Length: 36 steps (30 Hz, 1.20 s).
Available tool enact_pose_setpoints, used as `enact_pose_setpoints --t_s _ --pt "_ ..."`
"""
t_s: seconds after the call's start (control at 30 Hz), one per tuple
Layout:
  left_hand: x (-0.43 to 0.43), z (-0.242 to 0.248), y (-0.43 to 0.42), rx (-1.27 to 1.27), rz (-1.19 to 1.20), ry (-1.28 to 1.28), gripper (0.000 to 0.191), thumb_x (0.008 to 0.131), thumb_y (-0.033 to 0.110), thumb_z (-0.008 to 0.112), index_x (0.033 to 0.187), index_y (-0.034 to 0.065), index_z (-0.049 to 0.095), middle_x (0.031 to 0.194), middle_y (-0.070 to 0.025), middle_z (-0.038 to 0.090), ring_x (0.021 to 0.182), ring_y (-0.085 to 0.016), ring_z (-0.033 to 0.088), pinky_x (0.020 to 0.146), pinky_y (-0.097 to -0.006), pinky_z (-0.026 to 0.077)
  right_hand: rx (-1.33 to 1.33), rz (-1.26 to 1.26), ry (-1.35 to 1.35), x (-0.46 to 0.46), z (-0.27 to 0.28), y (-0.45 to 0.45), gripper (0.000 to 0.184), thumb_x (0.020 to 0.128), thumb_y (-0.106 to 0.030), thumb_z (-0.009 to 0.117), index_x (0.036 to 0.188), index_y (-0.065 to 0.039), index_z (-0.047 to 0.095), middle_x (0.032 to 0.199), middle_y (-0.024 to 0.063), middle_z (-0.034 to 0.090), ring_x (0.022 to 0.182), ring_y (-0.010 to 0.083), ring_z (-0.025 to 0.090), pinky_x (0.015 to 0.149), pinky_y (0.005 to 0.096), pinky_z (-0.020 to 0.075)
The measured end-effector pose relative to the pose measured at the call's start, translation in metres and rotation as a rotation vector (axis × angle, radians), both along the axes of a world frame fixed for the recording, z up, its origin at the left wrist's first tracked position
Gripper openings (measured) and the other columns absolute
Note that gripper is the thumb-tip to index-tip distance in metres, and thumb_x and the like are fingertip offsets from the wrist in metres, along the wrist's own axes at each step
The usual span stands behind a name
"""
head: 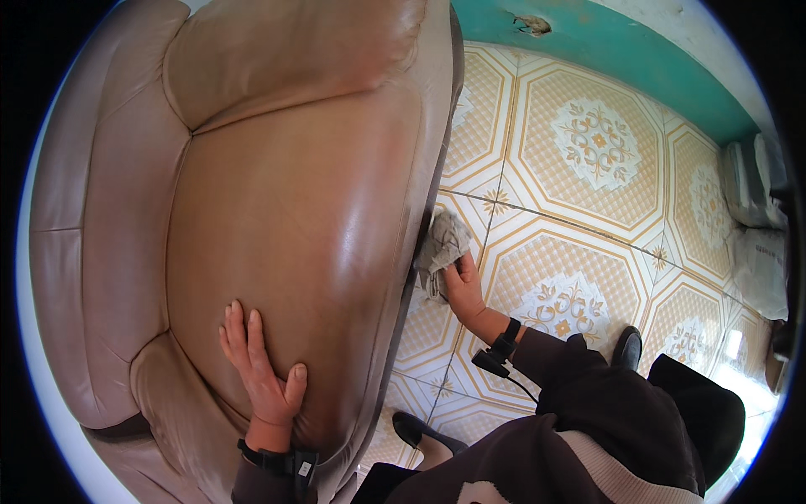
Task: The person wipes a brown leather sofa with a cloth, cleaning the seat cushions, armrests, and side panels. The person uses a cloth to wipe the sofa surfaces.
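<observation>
A brown leather sofa point(283, 208) fills the left half of the view. My left hand point(261, 372) rests on its seat cushion near the lower armrest, fingers spread, holding nothing. My right hand point(465, 283) grips a crumpled grey cloth point(446, 239) at the sofa's front lower edge, above the tiled floor. Whether the cloth touches the sofa cannot be told for certain. Both wrists wear black straps with small devices, and a cable runs from the right one.
Patterned floor tiles point(585, 145) lie right of the sofa, up to a green-painted wall base point(604, 44) with a damaged spot. Wrapped bundles point(759, 271) stand at the far right. My black shoes point(626, 348) are on the floor.
</observation>
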<state>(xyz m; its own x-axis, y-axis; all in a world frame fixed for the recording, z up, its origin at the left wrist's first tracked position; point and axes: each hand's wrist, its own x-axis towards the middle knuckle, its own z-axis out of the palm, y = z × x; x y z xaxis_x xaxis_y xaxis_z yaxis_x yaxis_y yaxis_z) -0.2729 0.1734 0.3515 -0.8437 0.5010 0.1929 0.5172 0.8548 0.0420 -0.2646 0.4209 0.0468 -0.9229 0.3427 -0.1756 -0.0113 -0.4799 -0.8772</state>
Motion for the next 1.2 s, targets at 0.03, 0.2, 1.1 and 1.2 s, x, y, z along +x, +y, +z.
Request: enact_pose_setpoints --t_s 0.03,0.2,1.1,1.2 --pt "0.000 0.000 0.000 0.002 0.000 0.000 0.084 0.093 0.059 0.050 0.152 0.0005 0.037 0.160 -0.0265 0.029 0.149 -0.044 0.025 0.120 -0.0585 0.011 -0.022 -0.060 0.080 -0.001 0.019 -0.002 0.048 0.097 -0.008 0.054 0.144 -0.003 0.044 0.126 0.0078 0.059 0.117 0.0167 0.054 0.102 0.0308 0.0424" --pt "-0.001 0.002 0.001 0.020 -0.011 -0.001 0.082 0.092 0.055 0.053 0.152 0.0013 0.037 0.159 -0.0264 0.029 0.149 -0.044 0.025 0.120 -0.0586 0.009 0.504 -0.115 0.334 -0.074 0.104 -0.004 0.074 0.103 -0.027 0.053 0.153 0.014 0.017 0.163 0.0333 0.012 0.154 0.0405 0.009 0.124 0.0434 0.0102" --pt "0.009 -0.001 -0.004 -0.015 0.039 0.061 0.078 0.089 0.044 0.062 0.155 0.0108 0.035 0.162 -0.0190 0.026 0.149 -0.040 0.025 0.118 -0.0620 0.013 0.729 0.168 0.208 0.087 0.162 -0.085 0.054 0.088 0.000 0.050 0.142 0.002 0.044 0.152 0.0318 0.038 0.143 0.0459 0.035 0.119 0.0416 0.0313" --pt "0.012 0.003 -0.004 -0.011 0.081 0.029 0.077 0.089 0.045 0.063 0.154 0.0115 0.038 0.162 -0.0189 0.027 0.150 -0.037 0.025 0.118 -0.0626 0.016 0.754 0.361 0.282 0.124 0.185 -0.085 0.056 0.087 0.000 0.050 0.142 0.000 0.046 0.151 0.0289 0.041 0.143 0.0424 0.038 0.118 0.0400 0.0323"
